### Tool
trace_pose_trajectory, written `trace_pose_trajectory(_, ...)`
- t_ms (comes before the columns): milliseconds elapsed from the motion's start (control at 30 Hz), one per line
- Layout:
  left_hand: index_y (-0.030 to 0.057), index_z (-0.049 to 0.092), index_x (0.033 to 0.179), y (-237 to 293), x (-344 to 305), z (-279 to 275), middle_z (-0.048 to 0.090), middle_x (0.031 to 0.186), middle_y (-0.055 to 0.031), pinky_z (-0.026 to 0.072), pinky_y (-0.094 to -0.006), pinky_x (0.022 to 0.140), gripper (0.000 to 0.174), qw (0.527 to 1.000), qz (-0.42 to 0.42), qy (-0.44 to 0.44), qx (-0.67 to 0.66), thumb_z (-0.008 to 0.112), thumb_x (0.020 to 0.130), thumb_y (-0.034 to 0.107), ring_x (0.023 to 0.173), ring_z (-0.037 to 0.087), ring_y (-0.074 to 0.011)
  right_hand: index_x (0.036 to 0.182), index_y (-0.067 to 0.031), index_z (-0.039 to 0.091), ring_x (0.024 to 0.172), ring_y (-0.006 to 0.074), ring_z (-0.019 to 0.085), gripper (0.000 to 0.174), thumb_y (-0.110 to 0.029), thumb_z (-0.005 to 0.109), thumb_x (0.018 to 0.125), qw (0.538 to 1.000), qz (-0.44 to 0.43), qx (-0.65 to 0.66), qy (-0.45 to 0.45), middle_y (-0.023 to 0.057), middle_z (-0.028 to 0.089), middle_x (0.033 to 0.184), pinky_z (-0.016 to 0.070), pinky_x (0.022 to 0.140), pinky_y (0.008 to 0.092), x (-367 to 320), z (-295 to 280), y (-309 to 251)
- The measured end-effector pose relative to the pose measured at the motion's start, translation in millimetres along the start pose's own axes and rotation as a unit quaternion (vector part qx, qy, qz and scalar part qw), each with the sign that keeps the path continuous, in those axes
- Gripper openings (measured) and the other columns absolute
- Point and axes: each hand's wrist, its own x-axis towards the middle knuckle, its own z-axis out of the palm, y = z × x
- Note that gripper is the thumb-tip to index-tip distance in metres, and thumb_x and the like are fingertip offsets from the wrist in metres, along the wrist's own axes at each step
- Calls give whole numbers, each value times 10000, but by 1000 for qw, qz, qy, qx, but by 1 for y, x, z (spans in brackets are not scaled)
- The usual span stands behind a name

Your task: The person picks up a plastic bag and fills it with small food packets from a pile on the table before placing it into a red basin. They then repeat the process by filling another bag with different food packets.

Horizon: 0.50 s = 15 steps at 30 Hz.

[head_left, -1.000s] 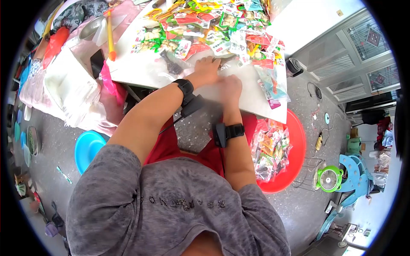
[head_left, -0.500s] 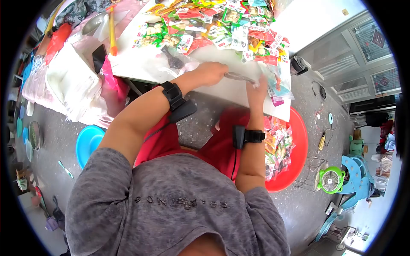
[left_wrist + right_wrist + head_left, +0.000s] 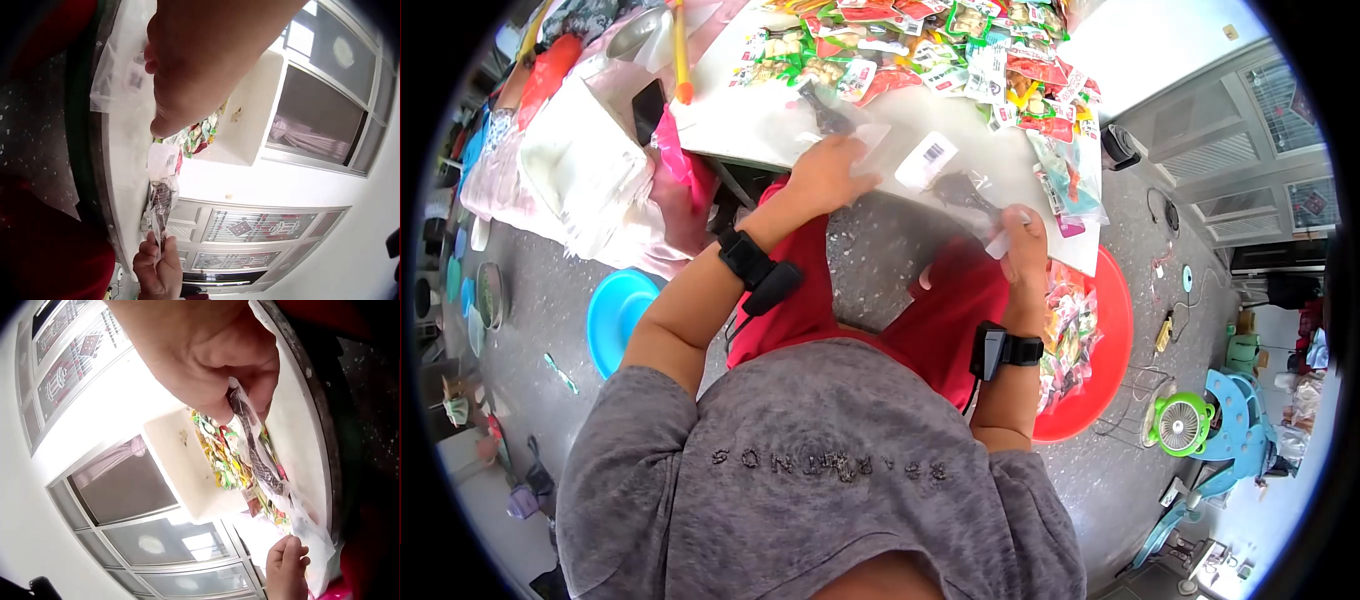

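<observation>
Bag (image 3: 965, 190) over the bench's (image 3: 735, 120) front edge, one end pinched by the right hand (image 3: 1025, 242)! Left hand (image 3: 830, 175) nearby; whether it grips anything, I can't tell. Best pinch just the clear film, sparing those dark contents.

Lower left: a blue plastic basin (image 3: 622, 318) stands on the speckled floor (image 3: 870, 270). Above it lies a white cloth (image 3: 585, 180), near a metal bowl (image 3: 633, 38) and a dark rectangle, probably a smartphone (image 3: 649, 110). Right: a green electric fan (image 3: 1182, 423) adjoins light-blue plastic furniture (image 3: 1233, 405); panelled doors (image 3: 1245, 150) bear decorative glass.
</observation>
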Motion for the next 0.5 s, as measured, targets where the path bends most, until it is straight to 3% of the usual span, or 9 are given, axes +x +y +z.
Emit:
trace_pose_trajectory(233,29,490,748,-7,-7,33,500,784,-150,428,-400,639,169,996,-82,8,16,506,691,187,756,511,-327,871,6,440,499,144,513,138,-81,510,790,1000,-5,27,-14,65,511,645,440,442,245,0,8,32)
trace_pose_trajectory(333,19,486,717,-11,-3,41,501,743,-159,424,-402,630,125,997,-65,26,-19,469,705,142,740,505,-330,791,6,495,517,173,525,71,-61,474,779,1000,5,22,13,90,526,601,440,477,264,-8,20,33)
trace_pose_trajectory(500,18,478,718,0,-4,38,498,738,-161,420,-407,614,112,997,-26,50,-49,451,719,127,722,503,-332,832,11,473,509,172,515,98,-71,488,780,1000,19,20,-11,85,519,611,434,465,272,-18,37,28)
